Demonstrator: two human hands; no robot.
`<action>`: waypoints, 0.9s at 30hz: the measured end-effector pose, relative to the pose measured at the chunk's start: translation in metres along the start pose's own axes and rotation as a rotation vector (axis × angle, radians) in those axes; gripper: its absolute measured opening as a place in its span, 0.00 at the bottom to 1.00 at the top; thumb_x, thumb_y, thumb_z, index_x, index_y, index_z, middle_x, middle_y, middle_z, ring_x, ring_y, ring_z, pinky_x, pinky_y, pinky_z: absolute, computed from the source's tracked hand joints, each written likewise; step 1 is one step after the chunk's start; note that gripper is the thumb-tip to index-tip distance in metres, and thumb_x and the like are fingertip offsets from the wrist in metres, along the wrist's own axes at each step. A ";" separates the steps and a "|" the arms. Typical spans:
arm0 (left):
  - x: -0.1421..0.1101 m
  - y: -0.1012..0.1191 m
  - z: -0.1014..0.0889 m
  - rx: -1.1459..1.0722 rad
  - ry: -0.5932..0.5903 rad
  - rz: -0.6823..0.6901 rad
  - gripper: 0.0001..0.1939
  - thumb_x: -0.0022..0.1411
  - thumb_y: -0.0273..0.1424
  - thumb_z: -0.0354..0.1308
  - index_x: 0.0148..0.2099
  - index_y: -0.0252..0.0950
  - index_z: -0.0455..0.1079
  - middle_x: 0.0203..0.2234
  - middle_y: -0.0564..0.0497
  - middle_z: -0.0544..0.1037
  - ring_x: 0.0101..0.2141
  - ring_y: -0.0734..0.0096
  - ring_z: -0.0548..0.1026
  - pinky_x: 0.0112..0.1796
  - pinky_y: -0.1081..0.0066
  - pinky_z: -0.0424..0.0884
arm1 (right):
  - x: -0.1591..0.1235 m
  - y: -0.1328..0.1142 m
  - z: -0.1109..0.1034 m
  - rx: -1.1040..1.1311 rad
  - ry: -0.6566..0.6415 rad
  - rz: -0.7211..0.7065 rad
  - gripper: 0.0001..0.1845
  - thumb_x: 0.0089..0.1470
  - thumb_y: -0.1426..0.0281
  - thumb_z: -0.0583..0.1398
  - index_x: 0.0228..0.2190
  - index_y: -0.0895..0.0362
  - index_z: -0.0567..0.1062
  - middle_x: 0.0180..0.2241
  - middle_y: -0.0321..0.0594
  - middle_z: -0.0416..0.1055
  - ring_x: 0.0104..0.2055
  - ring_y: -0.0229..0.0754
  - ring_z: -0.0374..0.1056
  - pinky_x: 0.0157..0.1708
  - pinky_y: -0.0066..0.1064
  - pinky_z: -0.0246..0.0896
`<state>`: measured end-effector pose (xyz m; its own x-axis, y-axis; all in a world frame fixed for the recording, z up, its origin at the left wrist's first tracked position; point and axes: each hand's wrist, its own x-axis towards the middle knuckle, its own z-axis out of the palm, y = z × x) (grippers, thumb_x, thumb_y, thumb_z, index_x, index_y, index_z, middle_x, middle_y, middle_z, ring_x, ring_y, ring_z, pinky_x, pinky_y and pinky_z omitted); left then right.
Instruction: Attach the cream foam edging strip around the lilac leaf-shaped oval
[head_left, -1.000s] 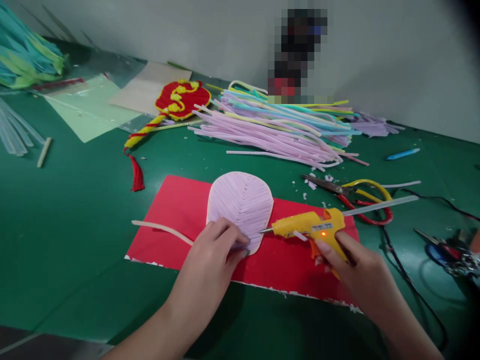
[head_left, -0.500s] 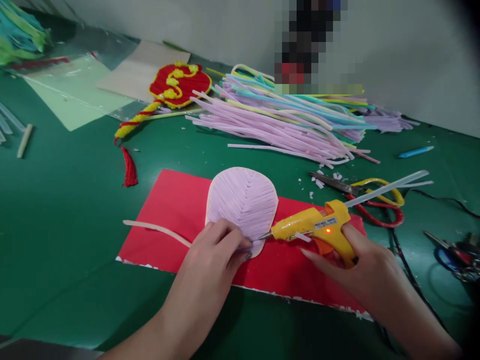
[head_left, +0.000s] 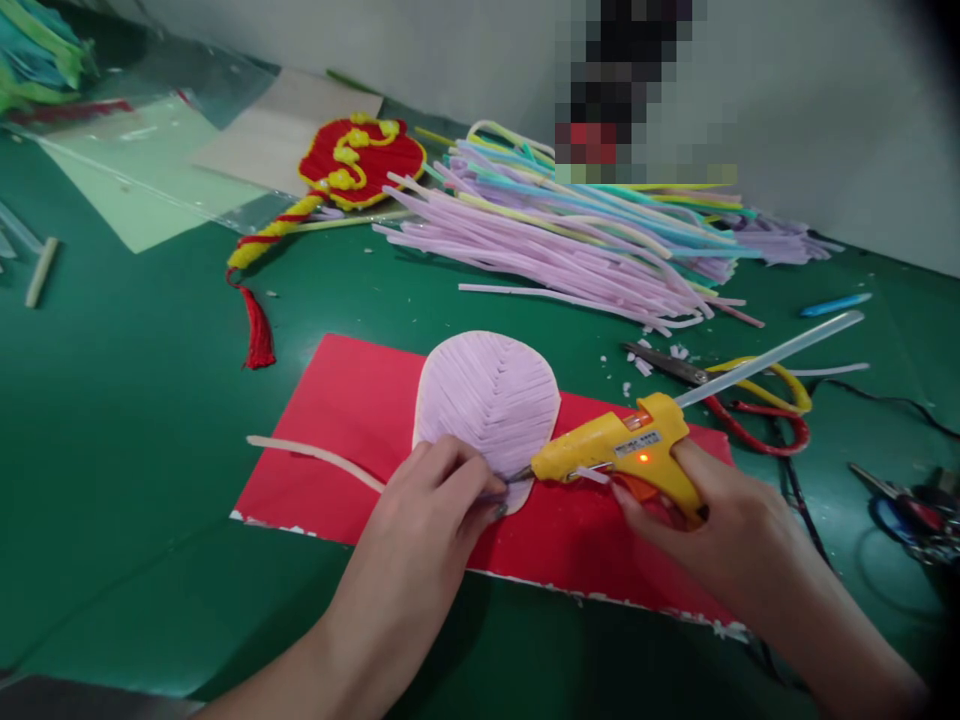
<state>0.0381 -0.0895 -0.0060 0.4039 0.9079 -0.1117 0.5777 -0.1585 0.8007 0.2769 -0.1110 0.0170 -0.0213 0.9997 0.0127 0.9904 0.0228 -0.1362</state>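
Observation:
A hot glue gun (head_left: pixel 600 450), yellow with a lit orange light and a clear glue stick out of its back, is gripped by my right hand (head_left: pixel 735 510). Its nozzle meets the lower part of a leaf-veined fan shape (head_left: pixel 491 395) covered in lilac pipe cleaners. My left hand (head_left: pixel 427 510) is closed, thumb and fingers pinched at the fan's lower edge. From beneath that hand a pale pipe cleaner (head_left: pixel 315 452) runs out to the left; its other end is hidden by the fingers. A short lilac piece (head_left: pixel 594 476) shows beside the gun's trigger.
Under the fan lies a red board (head_left: pixel 360 390) on the green table (head_left: pixel 150 420). Scissors (head_left: pixel 720 385) sit behind the gun, its black cord (head_left: pixel 814 520) to the right. Farther back are a pipe cleaner pile (head_left: pixel 555 240) and a finished red fan (head_left: pixel 364 165) with a tassel.
The glue gun has moved slightly left, so its nozzle now reaches my left fingertips. My left hand has stayed nearly in place on the fan.

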 end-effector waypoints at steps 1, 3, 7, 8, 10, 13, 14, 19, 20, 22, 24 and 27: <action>0.000 0.000 0.000 -0.002 0.001 0.001 0.08 0.64 0.24 0.51 0.37 0.41 0.68 0.36 0.52 0.71 0.37 0.68 0.71 0.34 0.68 0.73 | 0.001 0.002 0.001 -0.003 0.007 -0.022 0.16 0.51 0.55 0.55 0.29 0.55 0.69 0.17 0.32 0.59 0.15 0.35 0.53 0.15 0.26 0.47; 0.000 0.000 0.000 -0.005 0.001 0.001 0.08 0.63 0.23 0.51 0.37 0.41 0.67 0.36 0.52 0.71 0.37 0.68 0.71 0.34 0.68 0.72 | 0.002 0.005 0.002 -0.002 0.024 -0.078 0.14 0.50 0.56 0.57 0.28 0.55 0.69 0.17 0.32 0.59 0.15 0.34 0.53 0.15 0.26 0.47; 0.001 -0.001 0.001 -0.016 0.010 0.001 0.08 0.63 0.22 0.51 0.37 0.42 0.67 0.37 0.52 0.71 0.37 0.68 0.71 0.34 0.69 0.72 | 0.004 0.012 0.004 0.011 0.027 -0.145 0.12 0.48 0.58 0.58 0.28 0.54 0.69 0.17 0.32 0.60 0.14 0.34 0.52 0.15 0.26 0.47; 0.001 -0.001 0.001 -0.021 0.014 0.000 0.08 0.63 0.22 0.52 0.37 0.42 0.67 0.37 0.53 0.71 0.37 0.68 0.71 0.35 0.69 0.72 | 0.004 0.012 0.004 0.011 0.021 -0.137 0.11 0.48 0.59 0.58 0.28 0.54 0.69 0.17 0.32 0.60 0.15 0.34 0.52 0.15 0.26 0.47; 0.002 -0.001 0.001 -0.029 0.017 -0.007 0.08 0.62 0.22 0.52 0.37 0.41 0.67 0.37 0.53 0.71 0.37 0.68 0.71 0.35 0.69 0.72 | 0.005 0.013 0.004 0.025 0.019 -0.141 0.10 0.48 0.61 0.58 0.28 0.55 0.69 0.17 0.32 0.60 0.15 0.34 0.52 0.16 0.26 0.47; 0.002 0.000 0.002 -0.045 0.030 -0.020 0.08 0.61 0.21 0.53 0.36 0.41 0.67 0.37 0.53 0.71 0.37 0.69 0.72 0.35 0.70 0.73 | 0.006 0.014 0.005 0.048 0.035 -0.180 0.09 0.47 0.63 0.58 0.29 0.55 0.70 0.17 0.32 0.60 0.15 0.34 0.53 0.15 0.26 0.47; 0.002 0.000 0.002 -0.054 0.035 -0.025 0.09 0.61 0.21 0.53 0.36 0.41 0.67 0.36 0.53 0.71 0.37 0.69 0.72 0.35 0.70 0.73 | 0.006 0.015 0.005 0.051 0.039 -0.189 0.09 0.47 0.63 0.58 0.30 0.55 0.70 0.17 0.32 0.60 0.15 0.34 0.53 0.16 0.26 0.47; 0.002 0.002 0.001 -0.076 0.054 -0.020 0.09 0.60 0.20 0.54 0.36 0.41 0.67 0.36 0.54 0.71 0.36 0.71 0.72 0.34 0.73 0.73 | 0.005 0.014 0.005 0.053 0.001 -0.161 0.08 0.49 0.63 0.57 0.29 0.54 0.69 0.17 0.32 0.60 0.15 0.34 0.52 0.16 0.27 0.47; 0.002 0.002 0.001 -0.073 0.052 -0.023 0.09 0.60 0.20 0.54 0.36 0.41 0.67 0.36 0.53 0.71 0.36 0.71 0.72 0.34 0.72 0.74 | 0.005 0.013 0.004 0.054 -0.009 -0.146 0.08 0.50 0.63 0.56 0.29 0.54 0.68 0.17 0.32 0.60 0.15 0.35 0.52 0.17 0.27 0.47; 0.001 0.002 0.001 -0.060 0.047 -0.027 0.09 0.61 0.21 0.54 0.36 0.41 0.67 0.36 0.53 0.71 0.36 0.70 0.72 0.34 0.71 0.74 | 0.005 0.012 0.004 0.052 -0.019 -0.114 0.08 0.51 0.63 0.55 0.28 0.54 0.68 0.18 0.32 0.60 0.16 0.35 0.52 0.18 0.28 0.47; 0.001 0.001 0.001 -0.050 0.043 -0.020 0.09 0.61 0.20 0.53 0.36 0.40 0.67 0.36 0.53 0.71 0.36 0.69 0.72 0.34 0.70 0.73 | 0.005 0.013 0.004 0.052 -0.013 -0.109 0.08 0.51 0.62 0.55 0.28 0.53 0.68 0.17 0.32 0.60 0.17 0.36 0.53 0.18 0.28 0.48; 0.000 0.000 0.001 -0.058 0.048 -0.005 0.10 0.61 0.19 0.53 0.36 0.40 0.67 0.36 0.53 0.71 0.36 0.70 0.72 0.34 0.70 0.73 | 0.006 0.017 0.005 0.048 -0.021 -0.134 0.08 0.50 0.61 0.55 0.27 0.53 0.67 0.16 0.31 0.58 0.16 0.36 0.53 0.17 0.28 0.47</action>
<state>0.0392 -0.0897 -0.0066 0.3659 0.9264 -0.0887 0.5368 -0.1322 0.8333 0.2929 -0.1045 0.0098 -0.1566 0.9876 0.0133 0.9708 0.1564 -0.1820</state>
